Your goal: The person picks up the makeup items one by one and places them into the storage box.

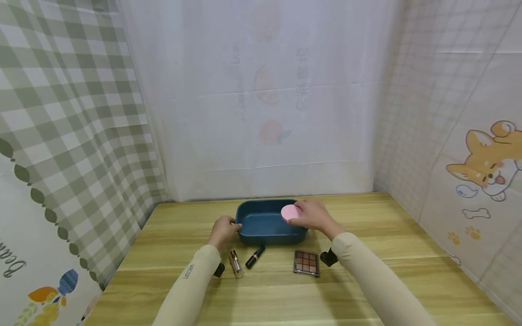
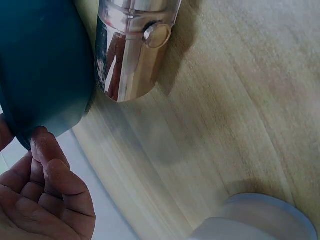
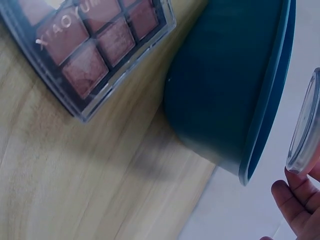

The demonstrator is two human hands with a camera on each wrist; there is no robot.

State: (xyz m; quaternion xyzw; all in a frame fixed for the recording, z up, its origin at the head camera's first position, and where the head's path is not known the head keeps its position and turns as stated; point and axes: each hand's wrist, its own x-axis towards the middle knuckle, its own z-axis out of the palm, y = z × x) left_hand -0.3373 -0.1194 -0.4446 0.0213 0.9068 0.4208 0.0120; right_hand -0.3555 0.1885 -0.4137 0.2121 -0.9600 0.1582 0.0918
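Observation:
A dark blue rectangular bin (image 1: 272, 239) stands at the back of the table. My left hand (image 1: 223, 229) pinches its left rim between thumb and fingers; the left wrist view shows the fingertips at the edge of the bin wall (image 2: 45, 65). Over the bin's right side, my right hand (image 1: 313, 214) grips a round pink compact (image 1: 290, 212). Seen from the right wrist, this compact has a clear lid (image 3: 304, 127) and sits above the rim. In front of the bin lie a black lipstick (image 1: 255, 257), a rose-gold and clear cosmetic tube (image 1: 235, 263) and an eyeshadow palette (image 1: 306, 263).
The wood-grain table (image 1: 269, 301) ends at a white curtain (image 1: 261, 176) just behind the bin. A green checked cloth (image 1: 94, 113) hangs at the left, and a white sheet with a cartoon dog (image 1: 489, 167) at the right. Black wrist cameras (image 1: 328, 258) sit under the sleeves.

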